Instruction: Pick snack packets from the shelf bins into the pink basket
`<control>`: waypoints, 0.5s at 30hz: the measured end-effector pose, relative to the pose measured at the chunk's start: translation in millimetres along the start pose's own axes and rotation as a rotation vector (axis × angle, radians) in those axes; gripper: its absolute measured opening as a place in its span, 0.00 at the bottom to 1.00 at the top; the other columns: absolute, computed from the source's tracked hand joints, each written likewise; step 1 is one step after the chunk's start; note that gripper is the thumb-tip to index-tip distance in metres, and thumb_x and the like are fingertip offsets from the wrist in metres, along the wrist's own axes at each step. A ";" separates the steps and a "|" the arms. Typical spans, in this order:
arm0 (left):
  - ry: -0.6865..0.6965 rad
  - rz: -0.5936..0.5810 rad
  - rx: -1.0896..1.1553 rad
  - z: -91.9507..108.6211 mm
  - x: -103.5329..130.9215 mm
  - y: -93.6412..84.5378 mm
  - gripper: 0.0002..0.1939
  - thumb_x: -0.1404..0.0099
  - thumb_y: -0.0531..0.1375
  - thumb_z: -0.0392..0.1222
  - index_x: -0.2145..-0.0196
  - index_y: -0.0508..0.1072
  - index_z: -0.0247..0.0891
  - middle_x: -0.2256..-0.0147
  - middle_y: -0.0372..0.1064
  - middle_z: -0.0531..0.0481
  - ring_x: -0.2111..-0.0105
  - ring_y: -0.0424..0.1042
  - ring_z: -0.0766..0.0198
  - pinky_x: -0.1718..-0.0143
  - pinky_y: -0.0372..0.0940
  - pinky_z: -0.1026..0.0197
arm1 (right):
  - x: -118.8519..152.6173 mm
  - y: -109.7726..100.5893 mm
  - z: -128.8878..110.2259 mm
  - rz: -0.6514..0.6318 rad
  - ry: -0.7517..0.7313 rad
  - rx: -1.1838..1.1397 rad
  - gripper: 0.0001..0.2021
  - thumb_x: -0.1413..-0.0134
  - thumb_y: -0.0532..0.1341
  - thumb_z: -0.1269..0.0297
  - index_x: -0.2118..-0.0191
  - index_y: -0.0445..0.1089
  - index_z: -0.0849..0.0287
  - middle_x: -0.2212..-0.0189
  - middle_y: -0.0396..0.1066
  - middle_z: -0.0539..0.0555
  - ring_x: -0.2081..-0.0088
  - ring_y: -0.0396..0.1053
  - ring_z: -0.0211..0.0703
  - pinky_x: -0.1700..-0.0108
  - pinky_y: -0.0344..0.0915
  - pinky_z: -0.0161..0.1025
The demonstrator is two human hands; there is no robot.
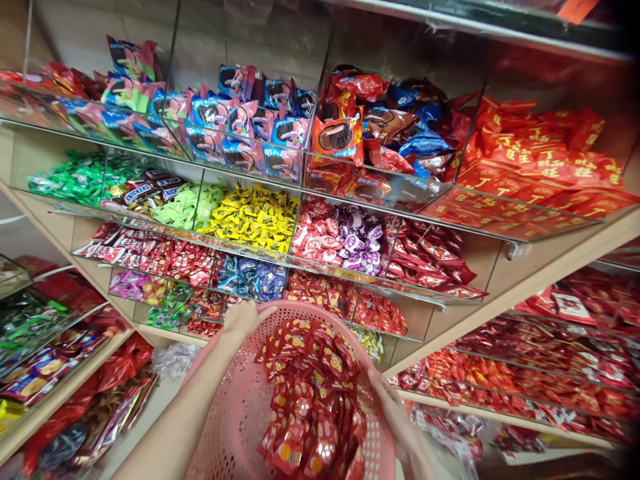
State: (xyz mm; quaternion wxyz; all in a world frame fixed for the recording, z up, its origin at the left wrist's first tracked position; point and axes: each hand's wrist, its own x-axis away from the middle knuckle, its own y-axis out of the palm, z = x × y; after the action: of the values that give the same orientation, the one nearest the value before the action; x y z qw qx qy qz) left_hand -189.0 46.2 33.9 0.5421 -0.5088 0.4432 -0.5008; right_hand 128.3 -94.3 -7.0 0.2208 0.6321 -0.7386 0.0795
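A pink perforated plastic basket [240, 407] is held up in front of the lower shelves, tilted so that its inside shows. Many small red candy packets [313, 400] with orange fruit prints lie heaped in it, more to its right side. My left hand [246, 319] grips the far left rim, thumb stretched along the edge. On the right wall my right hand [393, 407] is closed around the rim, its fingers partly hidden behind the basket. Just beyond the rim is a compartment of similar red packets [320, 293].
Clear-fronted shelves hold yellow-wrapped candies [255, 217], purple-wrapped candies [360, 240], blue-wrapped candies [253, 275] and red snack bags [540, 157]. A wooden shelf edge [520, 290] slants along the right. More packed shelves stand at left. Clear plastic bags [175, 360] lie low behind the basket.
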 end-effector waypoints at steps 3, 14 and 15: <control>0.012 -0.008 0.014 -1.0 1.3 0.2 0.40 0.50 0.35 0.69 0.68 0.71 0.32 0.68 0.69 0.36 0.66 0.68 0.49 0.66 0.61 0.52 | 3.2 2.7 3.2 0.033 0.117 -0.156 0.27 0.60 0.61 0.55 0.51 0.60 0.56 0.55 0.66 0.52 0.53 0.62 0.44 0.52 0.59 0.40; 0.042 -0.025 -0.009 -9.8 7.0 -7.2 0.41 0.51 0.36 0.70 0.66 0.70 0.32 0.67 0.68 0.35 0.66 0.68 0.50 0.67 0.61 0.54 | 7.9 -3.5 -1.9 -0.277 0.371 -0.012 0.17 0.63 0.57 0.70 0.60 0.66 0.62 0.73 0.71 0.53 0.72 0.69 0.40 0.66 0.65 0.38; 0.046 -0.024 -0.014 -10.3 6.8 -8.0 0.41 0.51 0.36 0.69 0.66 0.70 0.32 0.67 0.68 0.34 0.66 0.68 0.50 0.67 0.61 0.54 | 8.3 -5.5 -4.4 -0.290 0.400 0.024 0.17 0.64 0.56 0.72 0.62 0.66 0.63 0.75 0.71 0.52 0.74 0.69 0.40 0.68 0.65 0.38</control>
State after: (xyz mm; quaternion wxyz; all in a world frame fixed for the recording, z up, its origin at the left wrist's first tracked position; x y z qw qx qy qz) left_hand -199.2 38.5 41.1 0.5221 -0.5064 0.4529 -0.5156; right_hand 133.8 -101.0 -0.3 0.3643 0.7058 -0.5806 0.1790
